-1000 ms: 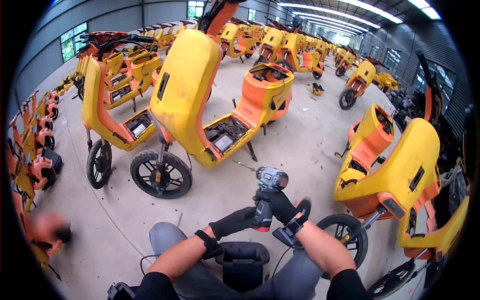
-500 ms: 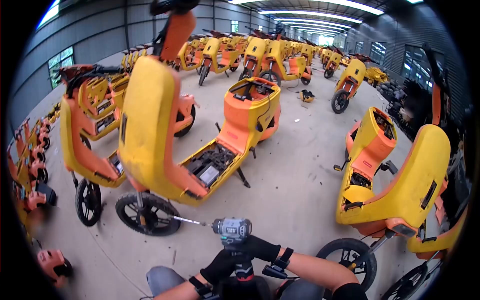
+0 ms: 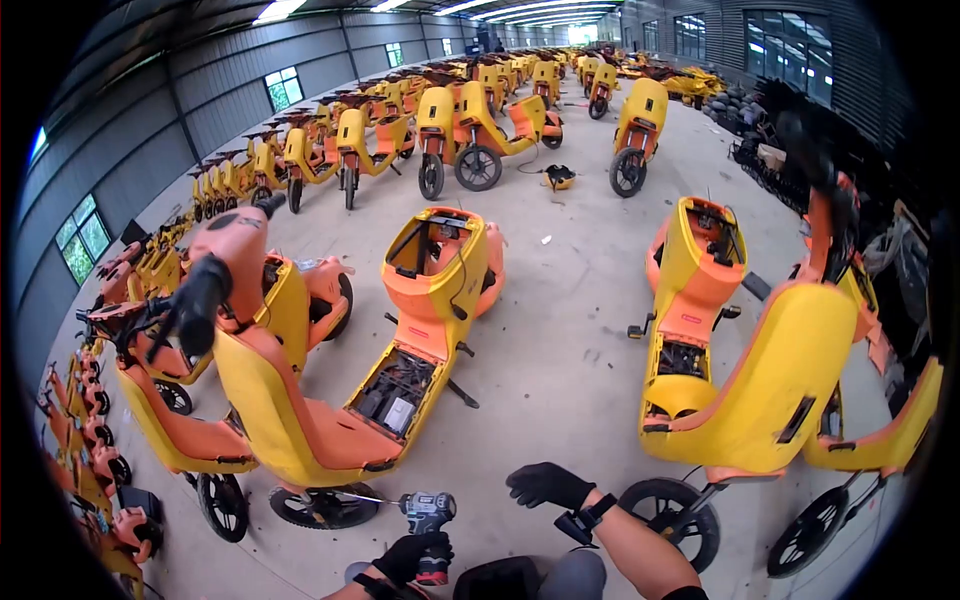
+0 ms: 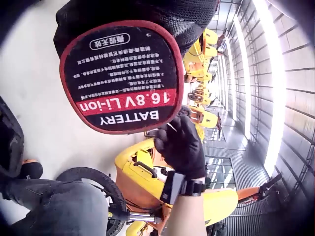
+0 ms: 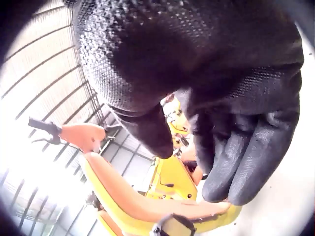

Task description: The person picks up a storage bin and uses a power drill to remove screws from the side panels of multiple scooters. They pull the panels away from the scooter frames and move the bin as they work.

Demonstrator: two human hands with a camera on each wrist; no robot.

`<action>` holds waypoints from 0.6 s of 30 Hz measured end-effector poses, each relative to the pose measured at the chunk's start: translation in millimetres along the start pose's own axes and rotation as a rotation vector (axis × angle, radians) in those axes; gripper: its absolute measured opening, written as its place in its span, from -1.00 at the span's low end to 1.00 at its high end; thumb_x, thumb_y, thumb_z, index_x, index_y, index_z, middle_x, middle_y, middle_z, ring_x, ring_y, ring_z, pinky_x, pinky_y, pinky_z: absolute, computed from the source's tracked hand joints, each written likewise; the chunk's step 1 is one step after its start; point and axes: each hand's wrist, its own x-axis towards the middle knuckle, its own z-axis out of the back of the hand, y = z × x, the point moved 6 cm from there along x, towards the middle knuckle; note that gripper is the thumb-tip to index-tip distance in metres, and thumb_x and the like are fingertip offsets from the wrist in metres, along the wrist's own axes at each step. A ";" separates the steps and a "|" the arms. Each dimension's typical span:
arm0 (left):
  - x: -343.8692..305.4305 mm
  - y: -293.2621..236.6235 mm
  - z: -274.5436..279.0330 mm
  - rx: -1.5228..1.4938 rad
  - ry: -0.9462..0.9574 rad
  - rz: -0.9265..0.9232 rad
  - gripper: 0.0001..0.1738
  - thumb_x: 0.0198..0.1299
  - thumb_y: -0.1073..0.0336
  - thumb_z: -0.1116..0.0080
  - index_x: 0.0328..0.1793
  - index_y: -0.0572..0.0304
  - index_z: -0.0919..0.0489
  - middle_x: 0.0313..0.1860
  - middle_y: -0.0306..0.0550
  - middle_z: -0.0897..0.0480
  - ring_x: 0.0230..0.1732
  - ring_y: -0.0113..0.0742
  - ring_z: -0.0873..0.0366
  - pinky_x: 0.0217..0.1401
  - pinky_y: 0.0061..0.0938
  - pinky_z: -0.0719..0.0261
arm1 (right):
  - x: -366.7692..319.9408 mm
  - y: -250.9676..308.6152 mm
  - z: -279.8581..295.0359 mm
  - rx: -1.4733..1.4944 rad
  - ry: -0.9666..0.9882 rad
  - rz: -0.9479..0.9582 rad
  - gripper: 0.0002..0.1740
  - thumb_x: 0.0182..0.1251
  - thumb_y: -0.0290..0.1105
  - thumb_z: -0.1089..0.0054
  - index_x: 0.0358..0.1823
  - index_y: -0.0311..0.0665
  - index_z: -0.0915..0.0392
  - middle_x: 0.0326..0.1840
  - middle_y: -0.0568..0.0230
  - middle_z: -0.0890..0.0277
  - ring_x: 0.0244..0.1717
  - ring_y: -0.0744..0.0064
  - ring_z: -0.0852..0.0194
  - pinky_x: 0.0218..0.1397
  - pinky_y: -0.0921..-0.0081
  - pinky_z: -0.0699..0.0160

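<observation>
In the head view my left hand (image 3: 414, 558), in a black glove, grips the handle of a grey power drill (image 3: 428, 510) at the bottom centre; its long bit points left toward a scooter's front wheel (image 3: 322, 508). The left wrist view shows the underside of the drill's battery (image 4: 123, 76) close up, with the gloved left hand (image 4: 135, 19) around the handle above. To the right of the drill, apart from it, my gloved right hand (image 3: 550, 486) is raised and holds nothing. In the right wrist view that hand (image 5: 197, 73) has its fingers loosely bent.
A yellow and orange scooter (image 3: 290, 420) with an uncovered floor compartment stands front left, another scooter (image 3: 760, 390) front right. A black bin (image 3: 497, 580) is at my knees. Rows of scooters fill the background; a yellow helmet-like object (image 3: 560, 178) lies on the floor.
My right hand has let go of the drill and moved right. The left hand now holds the drill alone, lower and further left. The head view has shifted, showing more of the hall.
</observation>
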 end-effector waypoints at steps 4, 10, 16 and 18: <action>-76.3 -25.4 -8.7 0.007 -0.064 -0.039 -0.79 0.20 0.29 -0.18 -0.14 0.27 -0.53 -0.38 -0.10 -0.60 -0.35 -0.23 -0.62 -0.22 -0.39 -0.62 | -48.9 99.7 -11.1 0.030 -0.202 0.142 -0.75 0.36 -0.30 -0.05 -0.07 -0.30 -0.52 -0.30 0.26 -0.56 -0.36 0.53 -0.55 -0.28 0.61 -0.57; -173.3 -29.7 45.8 -0.095 -0.316 -0.156 -0.81 0.12 0.28 -0.25 -0.22 0.22 -0.58 -0.48 -0.13 -0.60 -0.48 -0.32 -0.57 -0.41 -0.48 -0.56 | -76.2 283.9 -110.1 -0.066 -0.208 0.309 -0.71 0.40 -0.21 -0.03 -0.11 -0.30 -0.50 -0.31 0.30 -0.54 -0.34 0.58 -0.52 -0.28 0.59 -0.57; -299.5 8.3 71.5 -0.400 -0.614 -0.307 -0.83 0.07 0.33 -0.24 -0.28 0.25 -0.53 -0.54 -0.05 -0.57 -0.54 -0.20 -0.57 -0.49 -0.37 -0.59 | -41.5 389.6 -233.4 -0.799 -0.245 0.527 -0.68 0.36 -0.20 -0.07 -0.02 -0.27 -0.43 -0.30 0.20 -0.54 -0.32 0.43 -0.55 -0.22 0.44 -0.55; -330.6 37.2 77.1 -0.536 -0.673 -0.361 -0.85 0.08 0.32 -0.24 -0.32 0.20 -0.52 -0.58 -0.10 -0.53 -0.57 -0.22 -0.54 -0.51 -0.36 -0.57 | -29.9 402.2 -271.6 -0.785 -0.065 0.611 -0.67 0.33 -0.18 -0.07 -0.08 -0.31 -0.43 -0.23 -0.02 -0.46 -0.22 0.09 -0.49 -0.10 0.30 -0.46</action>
